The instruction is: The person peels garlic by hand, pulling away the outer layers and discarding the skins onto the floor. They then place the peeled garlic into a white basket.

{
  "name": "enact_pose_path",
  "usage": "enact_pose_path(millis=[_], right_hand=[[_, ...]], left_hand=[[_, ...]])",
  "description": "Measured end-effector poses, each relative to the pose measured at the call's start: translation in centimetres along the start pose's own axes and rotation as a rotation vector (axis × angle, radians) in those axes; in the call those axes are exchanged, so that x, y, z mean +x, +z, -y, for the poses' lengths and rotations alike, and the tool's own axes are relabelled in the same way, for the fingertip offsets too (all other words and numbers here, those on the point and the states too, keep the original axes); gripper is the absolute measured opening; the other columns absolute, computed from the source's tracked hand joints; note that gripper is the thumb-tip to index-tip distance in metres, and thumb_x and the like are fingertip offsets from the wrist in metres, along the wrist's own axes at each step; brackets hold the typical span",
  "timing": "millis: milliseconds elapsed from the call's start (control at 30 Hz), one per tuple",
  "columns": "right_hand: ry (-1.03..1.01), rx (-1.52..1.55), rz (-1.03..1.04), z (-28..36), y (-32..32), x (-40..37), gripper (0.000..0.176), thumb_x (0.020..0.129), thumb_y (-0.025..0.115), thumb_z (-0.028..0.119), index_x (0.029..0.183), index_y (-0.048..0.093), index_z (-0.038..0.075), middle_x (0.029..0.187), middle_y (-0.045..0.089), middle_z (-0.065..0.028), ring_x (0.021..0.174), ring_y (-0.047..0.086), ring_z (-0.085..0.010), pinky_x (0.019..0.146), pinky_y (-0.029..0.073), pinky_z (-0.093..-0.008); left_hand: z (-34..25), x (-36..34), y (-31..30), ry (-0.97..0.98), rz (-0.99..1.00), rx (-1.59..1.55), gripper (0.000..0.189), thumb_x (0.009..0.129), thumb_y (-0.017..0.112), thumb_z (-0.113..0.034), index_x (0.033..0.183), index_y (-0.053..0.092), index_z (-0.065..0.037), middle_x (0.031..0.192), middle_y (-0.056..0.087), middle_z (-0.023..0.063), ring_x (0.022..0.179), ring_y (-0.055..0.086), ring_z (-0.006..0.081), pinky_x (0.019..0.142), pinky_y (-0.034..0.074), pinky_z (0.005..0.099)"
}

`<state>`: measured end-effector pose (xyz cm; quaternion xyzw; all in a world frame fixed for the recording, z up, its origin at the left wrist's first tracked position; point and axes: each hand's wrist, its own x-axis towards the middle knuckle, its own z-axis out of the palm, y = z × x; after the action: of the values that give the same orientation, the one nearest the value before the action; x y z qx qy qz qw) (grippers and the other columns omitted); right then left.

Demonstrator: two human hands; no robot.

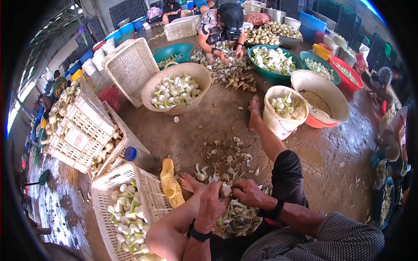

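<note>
Between my two hands, above my lap, is a garlic bulb (225,190) with brownish outer skin. My left hand (210,206) is closed round it, thumb and fingers on its left side. The fingers of my right hand (252,194) are closed against its right side. Part of the bulb is hidden by the fingers. Loose garlic peels (238,217) are heaped below the hands. Left of my leg, a white plastic crate (150,195) holds peeled garlic bulbs (127,217) with green stems.
Yellow clogs (168,178) and a blue-lidded jar (138,157) stand beside the crate. Ahead are a beige basin (204,82) and a white bucket (278,124), both with garlic. Stacked crates (82,130) rise at left. Another person (221,26) sits at the far side, handling garlic.
</note>
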<state>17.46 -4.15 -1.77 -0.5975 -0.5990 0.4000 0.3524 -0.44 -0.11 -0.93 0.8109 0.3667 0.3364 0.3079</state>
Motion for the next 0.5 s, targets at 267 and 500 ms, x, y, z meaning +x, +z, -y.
enact_pose_path(millis=[267, 500], right_hand=[[0.216, 0.306, 0.169, 2.4, -2.6, -0.2, 0.024, 0.09, 0.055, 0.018, 0.089, 0.065, -0.004, 0.068, 0.063, -0.013, 0.062, 0.062, -0.0175, 0.059, 0.05, -0.0344], [0.152, 0.183, 0.202, 0.7, -2.2, 0.0, 0.023, 0.089, 0.055, 0.017, 0.087, 0.064, -0.004, 0.07, 0.064, -0.014, 0.064, 0.062, -0.0201, 0.06, 0.05, -0.0356]], left_hand=[[-0.3, 0.0, -0.1, -0.081, -0.018, -0.088, 0.053, 0.065, 0.081, -0.006, 0.111, 0.055, 0.0, 0.097, 0.062, 0.0198, 0.091, 0.063, 0.0366, 0.078, 0.052, 0.042], [-0.3, -0.1, 0.1, -0.013, 0.035, -0.067, 0.055, 0.064, 0.081, -0.006, 0.112, 0.055, -0.001, 0.099, 0.063, 0.0186, 0.092, 0.062, 0.0367, 0.08, 0.051, 0.042]])
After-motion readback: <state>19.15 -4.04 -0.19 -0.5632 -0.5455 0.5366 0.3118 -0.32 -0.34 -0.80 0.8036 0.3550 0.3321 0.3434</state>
